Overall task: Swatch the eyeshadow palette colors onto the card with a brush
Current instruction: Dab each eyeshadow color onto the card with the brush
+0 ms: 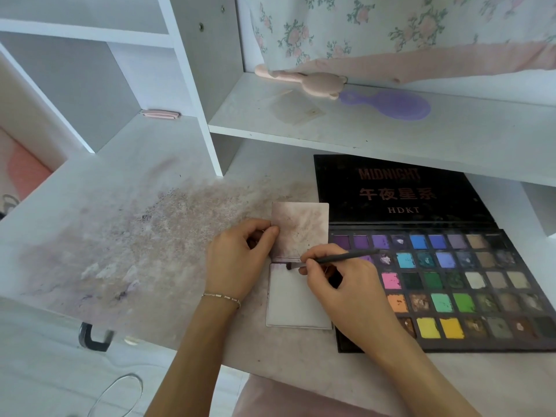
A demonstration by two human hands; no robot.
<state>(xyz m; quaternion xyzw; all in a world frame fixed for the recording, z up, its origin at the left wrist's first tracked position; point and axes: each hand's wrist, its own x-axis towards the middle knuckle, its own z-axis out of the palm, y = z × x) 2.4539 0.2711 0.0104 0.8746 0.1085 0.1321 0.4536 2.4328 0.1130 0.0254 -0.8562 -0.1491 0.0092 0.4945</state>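
Note:
A large black eyeshadow palette (469, 284) lies open on the desk at the right, with rows of purple, blue, green, yellow and brown pans. Left of it lie two cards: a smudged upper card (304, 227) and a whiter lower card (296, 299). My right hand (340, 284) pinches a thin dark brush (340, 257), whose tip touches the top left corner of the lower card. My left hand (237, 260) pinches the left edge of the upper card with thumb and fingers.
The white desk (135, 236) is stained with pinkish and purple powder at the left. A shelf above holds a pink bear-shaped handle (313, 82), a purple hand mirror (391, 105) and a clear sheet (296, 111). A dark clamp (93, 338) sits at the front edge.

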